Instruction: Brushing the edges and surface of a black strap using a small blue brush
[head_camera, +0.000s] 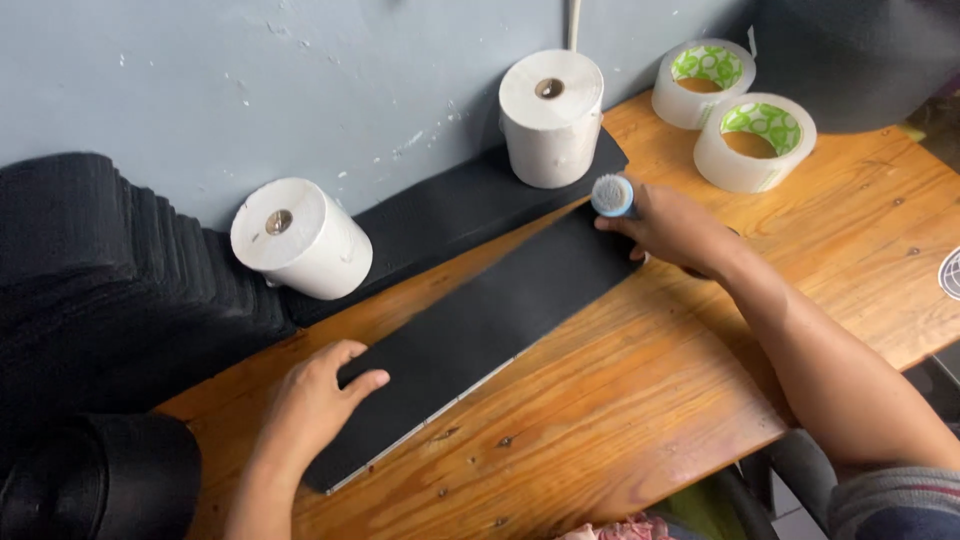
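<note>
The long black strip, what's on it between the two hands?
Nothing. In the head view, the long black strip is bare between the left hand pressing its near end and the right hand, which holds a small blue-capped tool at its far end.

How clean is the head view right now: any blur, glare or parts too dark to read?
Head view: soft, even light, no harsh glare; the wooden table shows only a mild sheen. The black strip and the black stack at left are too dark for surface detail. The right hand and its blue-capped tool look slightly soft; the left hand reads clearly.
</note>
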